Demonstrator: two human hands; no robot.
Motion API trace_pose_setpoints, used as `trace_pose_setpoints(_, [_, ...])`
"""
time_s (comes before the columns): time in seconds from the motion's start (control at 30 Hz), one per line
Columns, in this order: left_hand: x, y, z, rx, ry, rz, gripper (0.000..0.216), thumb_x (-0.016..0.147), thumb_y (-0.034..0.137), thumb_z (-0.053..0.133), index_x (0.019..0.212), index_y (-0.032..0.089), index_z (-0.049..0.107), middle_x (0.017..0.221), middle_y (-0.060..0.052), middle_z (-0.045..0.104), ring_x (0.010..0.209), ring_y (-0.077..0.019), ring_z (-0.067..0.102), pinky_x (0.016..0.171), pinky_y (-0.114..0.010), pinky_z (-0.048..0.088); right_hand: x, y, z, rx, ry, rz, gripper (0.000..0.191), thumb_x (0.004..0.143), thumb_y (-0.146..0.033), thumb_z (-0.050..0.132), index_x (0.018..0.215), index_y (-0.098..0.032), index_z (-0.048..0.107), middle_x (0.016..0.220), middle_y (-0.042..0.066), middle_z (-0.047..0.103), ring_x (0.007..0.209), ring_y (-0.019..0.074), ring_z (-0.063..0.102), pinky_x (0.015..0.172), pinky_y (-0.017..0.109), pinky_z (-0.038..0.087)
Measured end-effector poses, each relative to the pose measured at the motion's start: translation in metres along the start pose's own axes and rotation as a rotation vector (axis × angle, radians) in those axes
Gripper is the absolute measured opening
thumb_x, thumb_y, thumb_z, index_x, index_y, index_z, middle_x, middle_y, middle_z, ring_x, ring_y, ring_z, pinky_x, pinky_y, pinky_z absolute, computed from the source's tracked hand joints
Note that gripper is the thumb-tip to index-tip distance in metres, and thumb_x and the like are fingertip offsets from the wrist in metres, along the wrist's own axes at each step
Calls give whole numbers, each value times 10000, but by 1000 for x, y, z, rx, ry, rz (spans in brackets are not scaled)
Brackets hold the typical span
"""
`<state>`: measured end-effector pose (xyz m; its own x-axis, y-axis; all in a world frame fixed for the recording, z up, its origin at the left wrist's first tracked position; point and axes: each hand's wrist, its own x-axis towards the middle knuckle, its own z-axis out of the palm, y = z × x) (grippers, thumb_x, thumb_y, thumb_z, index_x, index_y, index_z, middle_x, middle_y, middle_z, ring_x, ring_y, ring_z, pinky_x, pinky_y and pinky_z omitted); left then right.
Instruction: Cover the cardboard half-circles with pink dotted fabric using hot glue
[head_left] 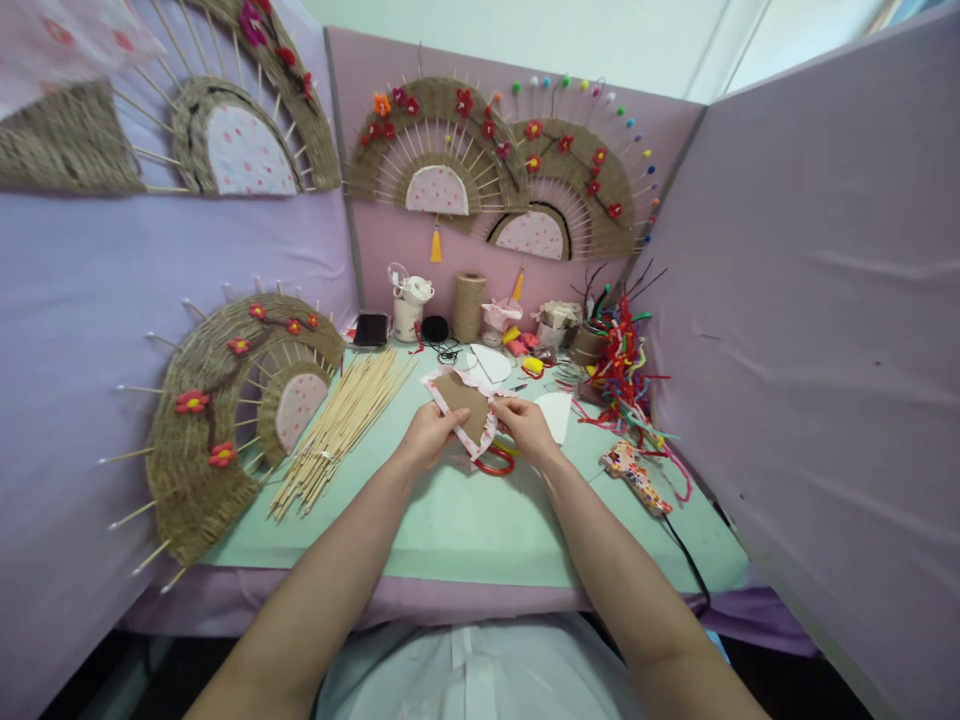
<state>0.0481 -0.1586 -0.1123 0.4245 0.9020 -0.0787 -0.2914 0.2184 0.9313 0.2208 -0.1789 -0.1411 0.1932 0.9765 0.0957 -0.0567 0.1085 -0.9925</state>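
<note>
Between my hands, above the table, is a brown cardboard piece (462,396) edged with folded pink-and-white fabric. My left hand (429,434) grips its lower left edge, thumb on the cardboard face. At the right edge, my right hand (523,420) pinches the gathered fabric border (489,425). Red-handled scissors (496,462) lie on the table just under the piece, their blades mostly hidden. White half-round pieces (489,364) lie behind it, and another white piece (555,414) is beside my right hand.
A bundle of thin sticks (341,430) lies at left, near a twine-wrapped fan (169,470). On the right are a patterned glue gun (636,478) with a black cord and a pile of pipe cleaners (624,360). A twine spool (469,308) stands at the back.
</note>
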Motion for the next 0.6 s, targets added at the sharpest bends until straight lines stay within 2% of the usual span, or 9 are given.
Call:
trace_pose_setpoints(0.13, [1, -1, -2, -19, -45, -1, 387, 637, 238, 744, 981, 90, 646, 997, -141, 700, 853, -233, 673, 761, -360, 545, -4, -4, 1, 22, 1, -5, 386, 633, -565, 679, 655, -182, 638, 587, -9, 577, 534, 109, 475, 536, 248, 390])
trace_pose_setpoints(0.27, [1, -1, -5, -19, -126, -71, 382, 632, 264, 760, 963, 107, 655, 1005, -136, 700, 861, -231, 674, 755, -351, 546, -10, -13, 2, 117, -45, 65, 529, 669, -693, 560, 721, -174, 647, 698, 62, 648, 638, 169, 574, 589, 289, 444])
trace_pose_setpoints(0.37, [0, -1, -5, 9, -156, -106, 390, 617, 271, 771, 953, 107, 661, 1001, -139, 700, 851, -239, 674, 738, -357, 548, -11, -15, 1, 98, -42, 56, 489, 641, -656, 620, 729, -176, 646, 732, 63, 660, 666, 175, 584, 616, 292, 456])
trace_pose_setpoints(0.47, [-4, 1, -2, 33, -164, -117, 410, 609, 276, 772, 964, 103, 658, 1002, -147, 697, 856, -258, 671, 727, -377, 546, -10, -12, -3, 9, -25, 25, 409, 610, -574, 694, 681, -176, 638, 636, 17, 619, 570, 132, 521, 554, 259, 417])
trace_pose_setpoints(0.6, [-7, 5, 0, 92, -141, -137, 429, 601, 264, 769, 978, 99, 647, 985, -152, 694, 825, -268, 669, 694, -394, 541, -9, -10, -9, -57, -21, 19, 344, 594, -494, 741, 607, -167, 637, 472, -46, 483, 460, 81, 384, 463, 221, 306])
